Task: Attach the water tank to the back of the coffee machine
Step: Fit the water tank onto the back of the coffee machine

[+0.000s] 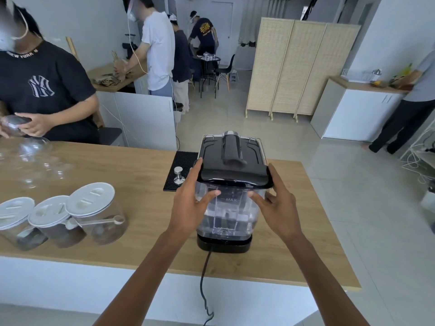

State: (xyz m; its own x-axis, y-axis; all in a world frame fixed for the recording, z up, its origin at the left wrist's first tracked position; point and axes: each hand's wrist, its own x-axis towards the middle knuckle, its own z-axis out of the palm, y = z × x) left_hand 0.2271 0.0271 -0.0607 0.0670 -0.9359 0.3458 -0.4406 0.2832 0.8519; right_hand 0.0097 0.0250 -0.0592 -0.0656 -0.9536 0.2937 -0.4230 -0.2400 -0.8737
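Note:
A clear plastic water tank (229, 215) with a black lid (233, 175) and a MAX mark stands upright against the back of the black coffee machine (231, 147), resting on the machine's black base (223, 244). My left hand (191, 203) grips the tank's left side, thumb on the front wall, fingers up at the lid's edge. On the tank's right side is my right hand (276, 203), thumb on the front wall, fingers around the lid corner. The machine's front is hidden behind the tank.
Three white-lidded glass jars (61, 220) and a scoop stand at the left on the wooden counter (141, 175). A metal tamper (178, 175) sits on a black mat (181, 165). The power cord (204, 278) hangs over the near edge. A person (42, 90) handles glassware across the counter.

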